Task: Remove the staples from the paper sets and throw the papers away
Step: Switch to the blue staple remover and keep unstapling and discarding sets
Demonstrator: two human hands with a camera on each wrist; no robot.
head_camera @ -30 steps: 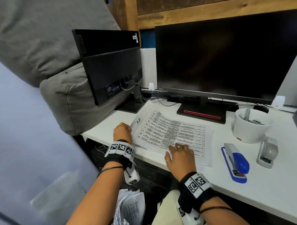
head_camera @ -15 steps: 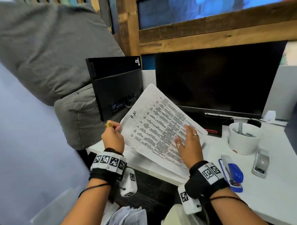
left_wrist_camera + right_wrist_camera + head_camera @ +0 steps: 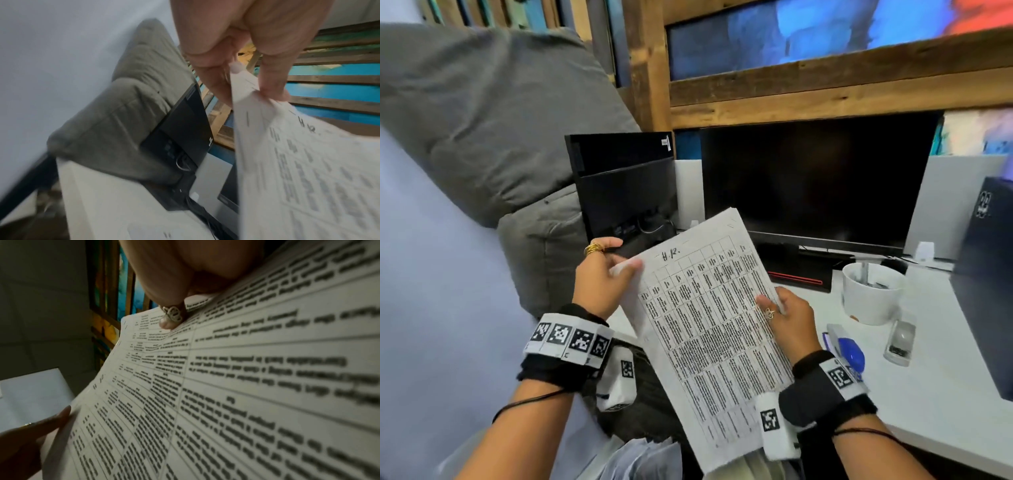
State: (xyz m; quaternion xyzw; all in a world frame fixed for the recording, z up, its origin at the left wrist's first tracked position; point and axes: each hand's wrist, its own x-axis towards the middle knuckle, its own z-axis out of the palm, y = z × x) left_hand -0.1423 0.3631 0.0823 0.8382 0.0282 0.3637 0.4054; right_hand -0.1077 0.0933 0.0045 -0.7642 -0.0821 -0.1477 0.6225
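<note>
Head view. The white printed paper set [image 3: 709,329], which a second earlier had lain flat near the front edge of the white desk [image 3: 928,394], was now lifted clear of it and held tilted in the air before the black monitor [image 3: 815,178]. The left hand [image 3: 599,277] pinched the sheet's upper left corner between thumb and fingers; the left wrist view confirmed this clamp. The right hand [image 3: 787,322] gripped the right edge, its ringed thumb on the printed face and its fingers behind. The lift suggested that the set was being brought up for inspection or carried off the desk toward disposal; small marks near the top edge could be staples, but this could not be told.

Legible writing was limited to a handwritten "H.R." above the printed table; the table text was too blurred to read. The blue stapler [image 3: 849,353] and the white cup [image 3: 873,294] stood untouched toward the desk's right side. Loose papers [image 3: 647,459] lay below the front edge.
</note>
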